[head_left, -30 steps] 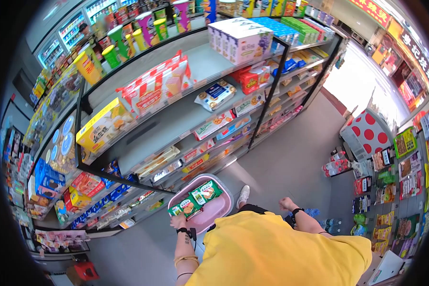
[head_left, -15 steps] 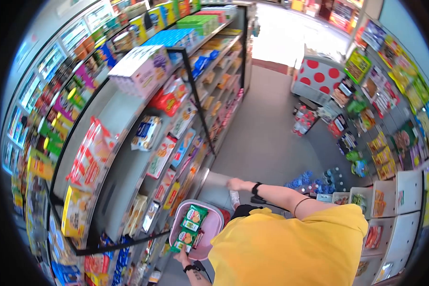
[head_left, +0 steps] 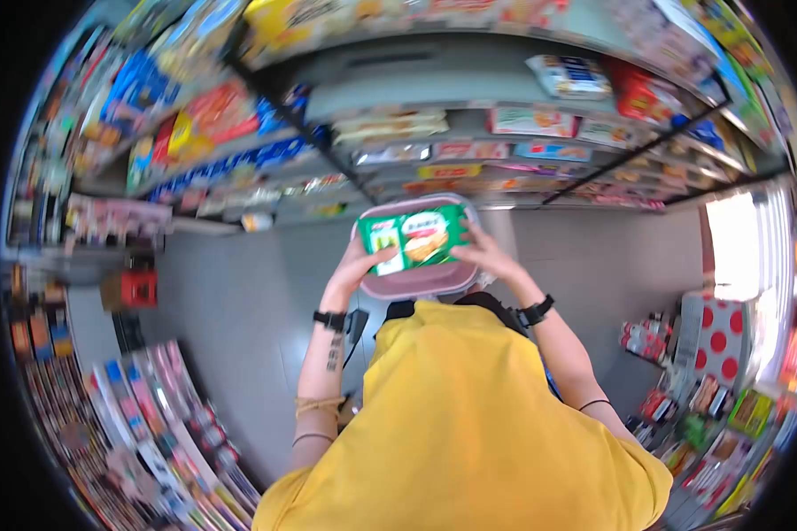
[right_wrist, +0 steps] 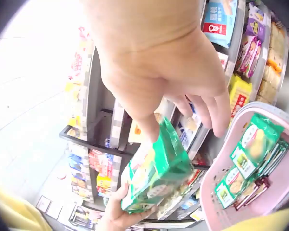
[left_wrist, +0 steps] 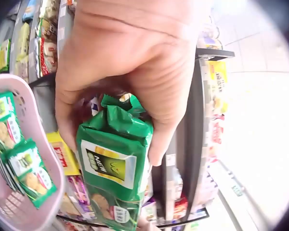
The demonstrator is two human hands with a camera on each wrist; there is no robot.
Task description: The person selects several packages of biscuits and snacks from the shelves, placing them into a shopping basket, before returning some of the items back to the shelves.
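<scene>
A green biscuit packet point(head_left: 429, 237) is held level in front of the body, above the pink basket point(head_left: 421, 288). My left hand point(head_left: 354, 264) grips its left end, the thumb over the printed front; in the left wrist view thumb and fingers lie along opposite sides of the packet point(left_wrist: 113, 159). At the other end is my right hand point(head_left: 491, 255), its thumb against the packet point(right_wrist: 168, 163) in the right wrist view, the other fingers spread away from it. Inside the basket lie green packets point(right_wrist: 255, 142) and some dark red ones point(right_wrist: 253, 195).
Shelves point(head_left: 416, 88) of packaged snacks run along the front, with a black metal frame bar point(head_left: 310, 133). Grey floor point(head_left: 230, 274) extends to both sides. A red-dotted box point(head_left: 717, 341) and bottles point(head_left: 646, 338) stand at the right, more stocked racks point(head_left: 164, 407) at the lower left.
The view has swung back to face the shelves. My left hand has lifted a green packet out of the basket area, and my right hand has come over from the side to its other end.
</scene>
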